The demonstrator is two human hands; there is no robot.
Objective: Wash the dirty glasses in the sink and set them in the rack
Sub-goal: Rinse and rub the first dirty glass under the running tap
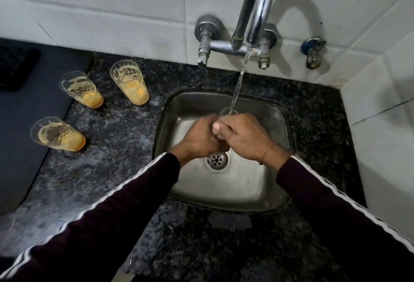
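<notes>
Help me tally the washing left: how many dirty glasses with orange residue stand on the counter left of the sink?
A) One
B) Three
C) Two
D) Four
B: three residue-streaked glasses stand on the counter, one at the back, one beside it and one nearer the camera.

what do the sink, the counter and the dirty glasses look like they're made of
Sink: likely brushed stainless steel, dull grey sheen. Counter: looks like polished speckled black granite, though possibly imitation. Dirty glasses: clear cut-pattern glass, perhaps plastic, see-through with orange residue.
</notes>
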